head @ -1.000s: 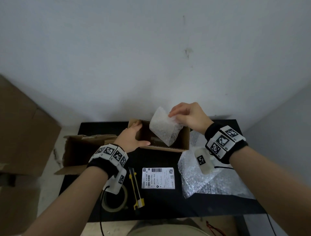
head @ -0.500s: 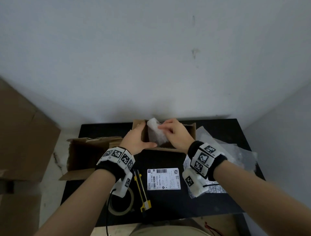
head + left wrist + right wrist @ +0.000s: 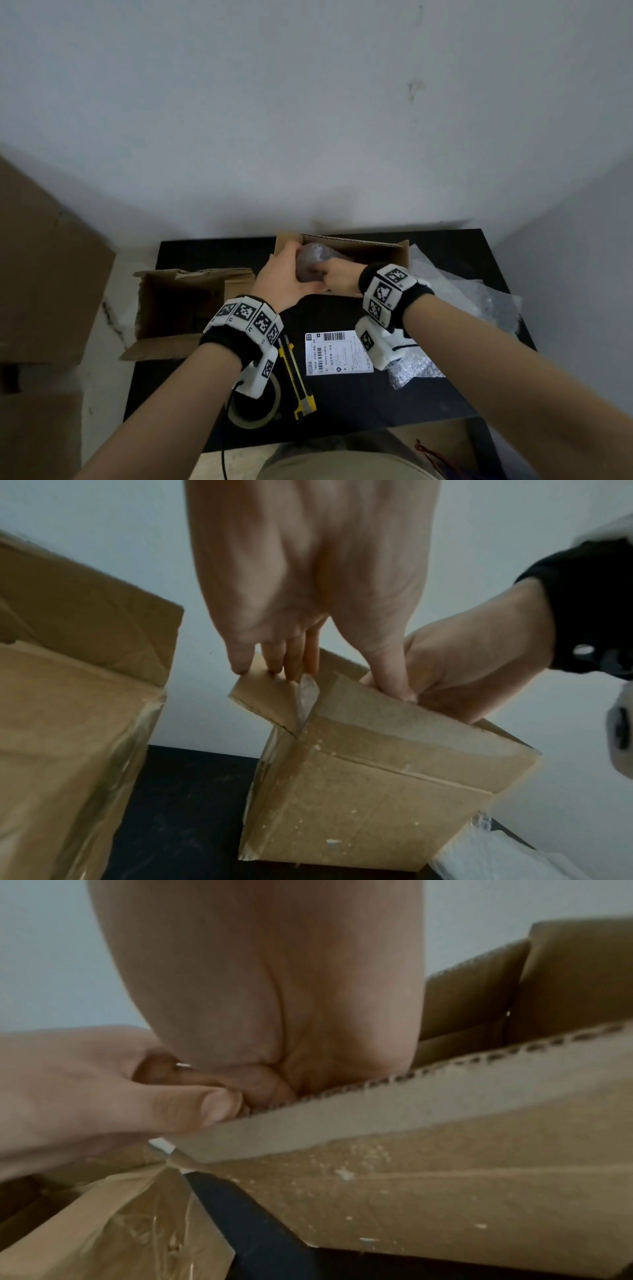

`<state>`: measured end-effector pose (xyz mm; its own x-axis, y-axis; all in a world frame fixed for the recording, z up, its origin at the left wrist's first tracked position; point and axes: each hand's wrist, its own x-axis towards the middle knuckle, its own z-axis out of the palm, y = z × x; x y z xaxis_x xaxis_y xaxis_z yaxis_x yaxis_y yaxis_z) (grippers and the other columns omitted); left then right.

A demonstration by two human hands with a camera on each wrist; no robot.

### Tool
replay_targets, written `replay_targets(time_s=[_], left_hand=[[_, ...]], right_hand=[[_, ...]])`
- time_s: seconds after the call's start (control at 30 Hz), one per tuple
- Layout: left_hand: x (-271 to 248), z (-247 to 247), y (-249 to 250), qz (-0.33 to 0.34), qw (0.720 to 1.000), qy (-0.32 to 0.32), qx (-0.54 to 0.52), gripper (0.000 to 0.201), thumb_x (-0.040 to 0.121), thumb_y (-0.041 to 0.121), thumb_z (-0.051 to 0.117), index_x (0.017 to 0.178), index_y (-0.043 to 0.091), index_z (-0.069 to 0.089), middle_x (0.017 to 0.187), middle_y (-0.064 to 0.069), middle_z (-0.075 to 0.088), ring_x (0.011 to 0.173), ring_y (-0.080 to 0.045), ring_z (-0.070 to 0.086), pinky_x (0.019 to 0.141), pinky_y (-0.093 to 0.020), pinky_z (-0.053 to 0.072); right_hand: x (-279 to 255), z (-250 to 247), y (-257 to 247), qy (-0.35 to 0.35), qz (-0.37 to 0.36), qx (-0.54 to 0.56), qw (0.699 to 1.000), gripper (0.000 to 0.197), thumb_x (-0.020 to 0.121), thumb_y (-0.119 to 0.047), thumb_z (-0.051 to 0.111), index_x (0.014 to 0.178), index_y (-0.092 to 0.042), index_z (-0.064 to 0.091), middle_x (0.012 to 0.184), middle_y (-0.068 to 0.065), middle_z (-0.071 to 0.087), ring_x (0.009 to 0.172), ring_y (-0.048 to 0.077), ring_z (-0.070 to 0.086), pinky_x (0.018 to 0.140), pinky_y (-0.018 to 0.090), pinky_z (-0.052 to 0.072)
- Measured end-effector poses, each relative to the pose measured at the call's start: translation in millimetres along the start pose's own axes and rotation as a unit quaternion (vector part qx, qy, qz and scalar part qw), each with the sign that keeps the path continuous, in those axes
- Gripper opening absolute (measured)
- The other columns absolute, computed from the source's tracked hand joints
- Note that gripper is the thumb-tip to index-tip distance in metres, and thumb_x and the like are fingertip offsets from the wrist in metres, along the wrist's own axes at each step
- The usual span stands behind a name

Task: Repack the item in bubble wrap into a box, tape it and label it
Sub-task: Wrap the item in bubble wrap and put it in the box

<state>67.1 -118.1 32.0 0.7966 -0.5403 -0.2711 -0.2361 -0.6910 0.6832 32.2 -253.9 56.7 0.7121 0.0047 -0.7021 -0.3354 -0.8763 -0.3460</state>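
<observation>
The bubble-wrapped item sits in the left end of the small open cardboard box, between the two hands. The right hand reaches over the near wall into the box, its fingers curled down against the bundle; whether they pinch the wrap or only press it cannot be told. The left hand holds the box's left end: its fingers lie fairly straight against the end flap, and its thumb rests on the rim of the near wall beside the right hand.

Left of the left wrist stands a larger open carton. Below the left wrist lie a roll of tape and a yellow utility knife. Between the forearms a shipping label lies flat on the black table. Loose bubble wrap spreads beyond and under the right wrist.
</observation>
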Motion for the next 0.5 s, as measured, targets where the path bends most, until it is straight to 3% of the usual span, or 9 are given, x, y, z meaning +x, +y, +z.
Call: replay_targets(time_s=[0.1,0.2,0.37,0.5], left_hand=[[3.9,1.2,-3.2,-0.001,0.999,-0.006,0.037,0.069,0.067,0.053,0.074,0.122,0.022,0.048,0.138,-0.004,0.046,0.129,-0.027,0.042,0.105,-0.045,0.038],[5.4,-0.6,-0.5,0.037,0.997,-0.007,0.064,0.057,0.077,0.049,0.067,0.123,0.019,0.052,0.14,-0.003,0.046,0.138,-0.02,0.029,0.115,-0.043,0.018],[9.9,-4.3,9.2,0.086,0.986,-0.027,0.139,0.048,0.09,0.045,0.052,0.131,0.021,0.048,0.144,-0.001,0.042,0.142,-0.017,0.02,0.116,-0.04,0.01],[12.1,-3.2,18.6,0.089,0.975,0.002,0.202,0.037,0.094,0.041,0.045,0.126,0.022,0.051,0.137,0.001,0.049,0.139,-0.016,0.027,0.115,-0.046,0.002]], right_hand=[[-1.3,-8.2,-5.0,-0.028,-0.008,-0.044,0.999,0.046,0.096,-0.011,0.042,0.142,-0.012,0.038,0.145,0.012,0.04,0.131,0.026,0.038,0.108,0.032,0.031],[-6.8,-18.8,-2.8,0.008,-0.036,-0.055,0.998,0.041,0.099,-0.007,0.038,0.139,-0.006,0.04,0.144,0.014,0.041,0.131,0.027,0.04,0.098,0.023,0.027],[-15.8,-22.9,16.8,0.113,-0.056,0.002,0.992,0.032,0.094,-0.008,0.045,0.123,-0.007,0.06,0.127,0.011,0.059,0.116,0.026,0.055,0.096,0.029,0.039],[-31.2,-28.1,27.5,0.195,-0.06,-0.026,0.979,0.032,0.096,-0.02,0.046,0.124,-0.013,0.058,0.124,0.007,0.061,0.114,0.023,0.056,0.098,0.034,0.042]])
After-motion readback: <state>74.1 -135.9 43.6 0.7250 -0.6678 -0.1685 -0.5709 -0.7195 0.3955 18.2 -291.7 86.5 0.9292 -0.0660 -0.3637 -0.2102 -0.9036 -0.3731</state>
